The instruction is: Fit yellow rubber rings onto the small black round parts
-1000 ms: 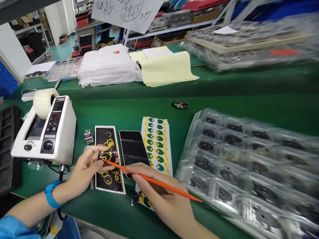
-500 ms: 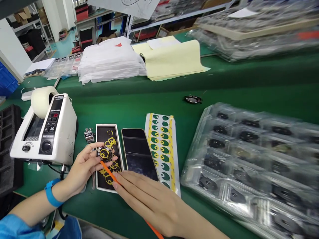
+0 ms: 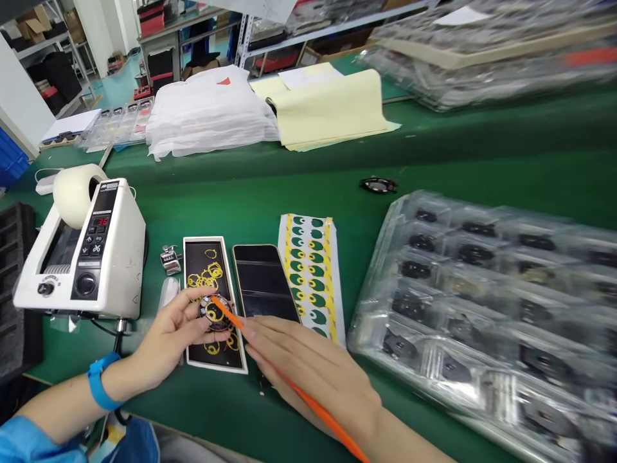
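Observation:
My left hand (image 3: 166, 337) pinches a small round black part (image 3: 214, 312) with a yellow ring on its face, held just above a black card (image 3: 208, 270) covered in yellow rings. My right hand (image 3: 308, 370) grips a thin orange stick (image 3: 294, 384); its tip rests on the round part. Right of the card lies a dark phone (image 3: 263, 283), then a strip of yellow and green stickers (image 3: 311, 270). My left wrist wears a blue band (image 3: 99, 381).
A white tape dispenser (image 3: 84, 257) stands at the left, a small metal tally counter (image 3: 170, 258) beside it. Clear blister trays of black parts (image 3: 482, 289) fill the right. A loose round part (image 3: 377, 185) lies mid-table. White sheets (image 3: 207, 112) and yellow paper (image 3: 332, 106) sit behind.
My right hand drew the stick off the round part, then brought its tip back onto it. My left hand lowered the part slightly toward me. The camera tilted down a little.

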Tool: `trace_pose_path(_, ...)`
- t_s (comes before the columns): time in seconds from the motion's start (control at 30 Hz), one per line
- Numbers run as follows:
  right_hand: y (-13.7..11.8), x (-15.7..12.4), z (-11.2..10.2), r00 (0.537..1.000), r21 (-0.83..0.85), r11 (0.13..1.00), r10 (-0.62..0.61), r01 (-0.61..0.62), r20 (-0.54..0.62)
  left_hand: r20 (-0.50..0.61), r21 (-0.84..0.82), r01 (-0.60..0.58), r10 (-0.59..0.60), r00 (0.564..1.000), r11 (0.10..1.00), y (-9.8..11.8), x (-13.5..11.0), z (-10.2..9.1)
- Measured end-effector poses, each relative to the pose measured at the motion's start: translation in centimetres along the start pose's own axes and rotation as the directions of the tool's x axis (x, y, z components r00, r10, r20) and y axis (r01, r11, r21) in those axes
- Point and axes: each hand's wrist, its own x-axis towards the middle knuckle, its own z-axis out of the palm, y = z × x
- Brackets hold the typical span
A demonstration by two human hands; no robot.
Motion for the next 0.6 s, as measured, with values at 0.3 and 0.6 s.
trace_pose_path(0.3, -0.1, -1.0, 0.3, 0.973, -0.089, 0.976, -0.188, 0.201, 0.135, -0.049, -0.017, 0.03, -0.031, 0.998, 0.999, 0.4, 0.3, -0.1)
trace_pose_path(0.6, 0.2, -0.1, -1.6, 0.983, -0.088, 0.986, 0.131, -0.143, -0.129, -0.073, 0.174, 0.022, -0.01, 0.997, 0.985, 0.4, 0.5, 0.1)
